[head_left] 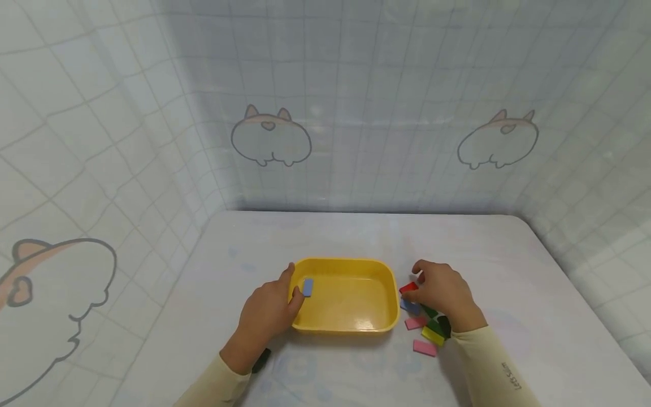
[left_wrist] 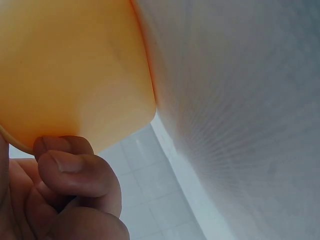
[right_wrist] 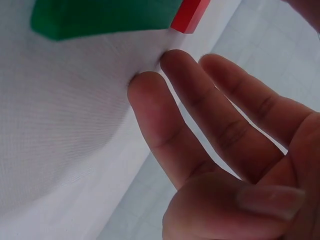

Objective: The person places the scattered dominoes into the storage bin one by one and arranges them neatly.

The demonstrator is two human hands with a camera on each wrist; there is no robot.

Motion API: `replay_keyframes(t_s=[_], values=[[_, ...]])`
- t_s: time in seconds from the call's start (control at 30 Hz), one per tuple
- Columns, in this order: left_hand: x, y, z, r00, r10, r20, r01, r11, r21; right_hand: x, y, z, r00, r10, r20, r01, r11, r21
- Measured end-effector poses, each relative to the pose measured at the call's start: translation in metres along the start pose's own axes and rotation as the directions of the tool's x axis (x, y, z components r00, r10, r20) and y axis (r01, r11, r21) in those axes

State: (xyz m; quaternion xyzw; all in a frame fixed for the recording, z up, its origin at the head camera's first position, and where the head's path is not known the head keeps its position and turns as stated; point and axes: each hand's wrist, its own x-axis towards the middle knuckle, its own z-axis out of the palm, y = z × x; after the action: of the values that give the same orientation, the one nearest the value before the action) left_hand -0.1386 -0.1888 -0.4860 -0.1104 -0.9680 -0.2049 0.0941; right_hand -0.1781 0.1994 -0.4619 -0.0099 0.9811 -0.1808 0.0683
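Two bare hands work at a yellow tray (head_left: 351,299), which sits on the white table (head_left: 508,271). The left hand (head_left: 267,311) holds the tray at its left end: the forearm comes in slantwise from the near left, the thumb lies over the rim, the index finger stretches forward along it, and the other fingers curl against the outer wall. Inside the tray, at that same end and near the left thumb, is a blue piece (head_left: 308,288).

The right hand (head_left: 447,291) is bent inward just beyond the tray's right end, its forearm slanting in from the near right. Its fingers are loosely bent and somewhat spread, with thumb and index finger well apart and nothing visible between them. The thumb is next to a red piece (head_left: 408,288) close to the tray's right wall; whether they touch, I cannot tell. Nearer the person, off the tray's right end, are another blue piece (head_left: 410,307), two pink pieces (head_left: 424,347), a yellow piece (head_left: 433,336) and some green pieces (head_left: 429,311), partly behind the hand.
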Motion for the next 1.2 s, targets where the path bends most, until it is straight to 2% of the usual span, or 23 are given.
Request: replay_keyframes(t_s=[0.3,0.8,1.2], values=[[0.0002,-0.0003,0.0016,1.0,-0.001,-0.004,0.001,1.0,0.002,0.0007,-0.0045,0.0021,1.0,0.019,0.007,-0.019,1.0,-0.023],[0.001,0.0008,0.0005,0.999,0.02,-0.029,-0.019,1.0,0.021,0.0027,-0.0057,0.0025,1.0,0.01,-0.001,-0.01,0.999,-0.046],[0.0029,-0.0013,0.0017,1.0,0.012,-0.027,-0.012,1.0,0.005,0.003,-0.0092,0.0037,1.0,0.009,-0.011,-0.01,0.999,-0.04]])
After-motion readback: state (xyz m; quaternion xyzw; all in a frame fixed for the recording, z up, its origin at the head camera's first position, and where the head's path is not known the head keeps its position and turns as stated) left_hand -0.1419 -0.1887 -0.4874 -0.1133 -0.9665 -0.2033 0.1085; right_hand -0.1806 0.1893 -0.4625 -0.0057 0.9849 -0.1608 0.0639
